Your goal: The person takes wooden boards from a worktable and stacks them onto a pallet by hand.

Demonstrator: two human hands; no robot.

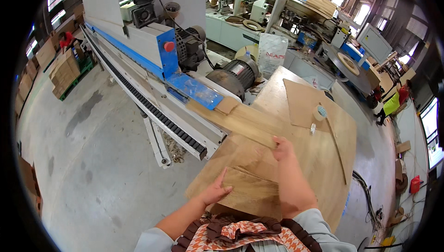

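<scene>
Wood-grained strip (247,126), seemingly thin, in right fingers (279,141).

Far end of the long pale-brown wooden strip (252,127) was hidden under the blue metal plate (196,90). Some fingers of the bare right hand (283,149) were out of sight below that strip. Orange-and-white houndstooth apron (210,238) ran off the lower edge. Distant person in yellow-green vest (392,104): hands were too small to tell.

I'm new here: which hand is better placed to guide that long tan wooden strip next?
Right hand, probably: it holds the strip at one end; the left hand touches a flat brown piece.
</scene>
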